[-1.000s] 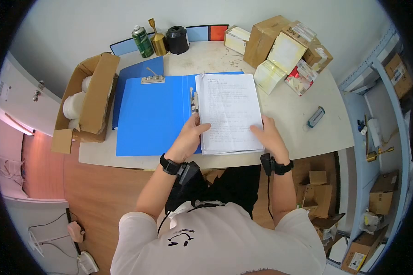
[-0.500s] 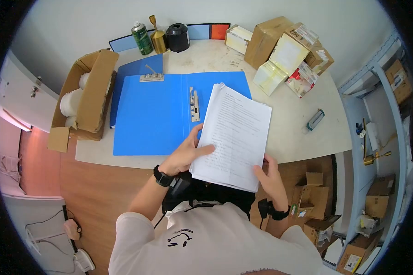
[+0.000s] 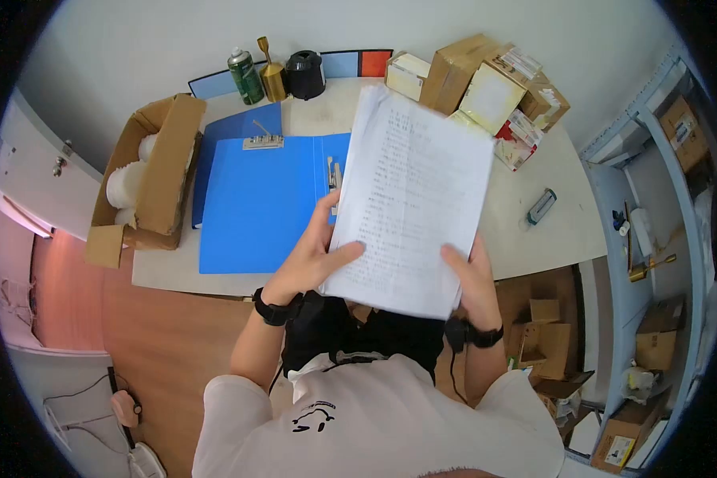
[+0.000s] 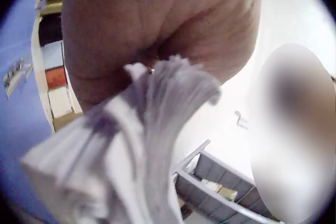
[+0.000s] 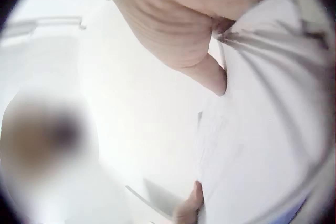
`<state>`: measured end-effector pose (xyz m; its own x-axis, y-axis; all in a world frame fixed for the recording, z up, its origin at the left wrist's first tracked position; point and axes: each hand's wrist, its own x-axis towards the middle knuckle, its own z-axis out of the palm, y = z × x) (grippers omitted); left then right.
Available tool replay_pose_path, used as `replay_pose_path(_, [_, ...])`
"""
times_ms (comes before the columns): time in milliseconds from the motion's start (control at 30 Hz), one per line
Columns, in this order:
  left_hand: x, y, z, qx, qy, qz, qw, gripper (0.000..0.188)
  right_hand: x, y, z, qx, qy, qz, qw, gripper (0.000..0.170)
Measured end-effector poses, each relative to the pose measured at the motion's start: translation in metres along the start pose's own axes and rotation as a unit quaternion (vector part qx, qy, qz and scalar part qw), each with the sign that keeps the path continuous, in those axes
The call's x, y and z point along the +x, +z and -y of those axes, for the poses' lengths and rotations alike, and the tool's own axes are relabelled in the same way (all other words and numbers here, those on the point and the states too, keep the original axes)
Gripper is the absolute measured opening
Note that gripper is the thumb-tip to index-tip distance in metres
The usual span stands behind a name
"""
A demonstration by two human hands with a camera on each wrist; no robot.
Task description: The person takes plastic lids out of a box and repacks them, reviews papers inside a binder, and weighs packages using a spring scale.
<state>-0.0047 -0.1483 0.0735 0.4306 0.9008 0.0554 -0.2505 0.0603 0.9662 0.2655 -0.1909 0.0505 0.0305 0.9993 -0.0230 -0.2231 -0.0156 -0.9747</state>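
A thick stack of printed paper sheets (image 3: 410, 199) is held up over the front of the desk, in front of the body. My left hand (image 3: 315, 255) grips its left edge, thumb on the top sheet and fingers behind. On the right edge, my right hand (image 3: 472, 279) pinches it the same way. The left wrist view shows the sheets (image 4: 157, 124) fanned apart under the palm. Behind the stack lies an opened blue folder (image 3: 255, 207), its right part covered by the paper. Metal clips (image 3: 263, 143) sit at its top edge and beside its spine.
Left on the desk stands a cardboard box (image 3: 163, 183) with white rolls. A spray can (image 3: 245, 77), a brass-coloured object (image 3: 273, 82) and a black container (image 3: 305, 76) line the back. Several cartons (image 3: 458, 72) are piled back right, near a small teal-ended object (image 3: 541, 207).
Both hands lifted the stack off the folder, drew it toward the body with a tilt, then raised it closer to the head camera. The clip beside the spine was uncovered.
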Motion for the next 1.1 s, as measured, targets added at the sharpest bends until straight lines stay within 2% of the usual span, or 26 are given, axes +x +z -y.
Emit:
replay_pose_path(33, [0.003, -0.001, -0.002, 0.048, -0.010, -0.022, 0.999, 0.080, 0.013, -0.002, 0.000, 0.002, -0.004, -0.001, 1.000, 0.057])
replay_pose_path(100, [0.021, -0.008, 0.024, 0.062, 0.009, -0.026, 0.998, 0.079, 0.040, -0.005, -0.003, -0.124, -0.137, -0.030, 0.982, 0.052])
replay_pose_path(167, [0.040, -0.009, 0.045, 0.195, 0.121, -0.076, 0.970, 0.076, 0.063, -0.005, -0.013, -0.130, -0.178, -0.042, 0.974, 0.051])
replay_pose_path(200, [0.046, -0.002, 0.047, 0.168, 0.152, -0.097, 0.969, 0.069, 0.072, -0.006, -0.018, -0.141, -0.211, -0.053, 0.966, 0.050])
replay_pose_path(333, [0.060, 0.006, 0.043, 0.148, 0.160, -0.120, 0.969, 0.066, 0.086, -0.011, -0.017, -0.135, -0.199, -0.055, 0.969, 0.048])
replay_pose_path(433, [0.063, 0.000, 0.038, 0.163, 0.133, -0.114, 0.971, 0.075, 0.084, -0.026, -0.011, -0.136, -0.200, -0.034, 0.970, 0.049])
replay_pose_path(500, [0.061, 0.002, 0.027, 0.210, 0.208, -0.134, 0.946, 0.071, 0.079, -0.033, 0.000, -0.067, -0.161, -0.010, 0.985, 0.048])
replay_pose_path(533, [0.060, 0.005, 0.020, 0.211, 0.206, -0.132, 0.946, 0.071, 0.075, -0.033, 0.004, -0.065, -0.159, -0.012, 0.985, 0.048])
replay_pose_path(600, [0.064, 0.016, -0.007, 0.230, 0.270, -0.167, 0.920, 0.074, 0.072, -0.025, 0.019, -0.048, -0.209, 0.004, 0.977, 0.051])
replay_pose_path(700, [0.069, 0.023, -0.030, 0.170, 0.246, -0.174, 0.938, 0.071, 0.071, -0.008, 0.033, -0.076, -0.253, 0.005, 0.964, 0.052])
replay_pose_path(833, [0.075, 0.025, -0.032, 0.141, 0.231, -0.202, 0.941, 0.070, 0.077, -0.003, 0.042, -0.123, -0.234, -0.023, 0.964, 0.052])
replay_pose_path(900, [0.078, 0.021, -0.030, 0.188, 0.319, -0.201, 0.907, 0.072, 0.081, -0.005, 0.043, -0.107, -0.237, -0.016, 0.966, 0.049])
replay_pose_path(933, [0.079, 0.020, -0.031, 0.188, 0.320, -0.201, 0.907, 0.072, 0.080, -0.008, 0.043, -0.107, -0.238, -0.016, 0.965, 0.049])
replay_pose_path(1000, [0.080, 0.021, -0.039, 0.186, 0.388, -0.218, 0.876, 0.074, 0.080, -0.015, 0.045, -0.131, -0.230, -0.024, 0.964, 0.064])
replay_pose_path(1033, [0.080, 0.022, -0.044, 0.185, 0.390, -0.219, 0.875, 0.074, 0.080, -0.013, 0.046, -0.132, -0.232, -0.023, 0.964, 0.064])
replay_pose_path(1100, [0.083, 0.024, -0.052, 0.166, 0.409, -0.183, 0.878, 0.070, 0.079, -0.002, 0.052, -0.096, -0.327, -0.096, 0.935, 0.080])
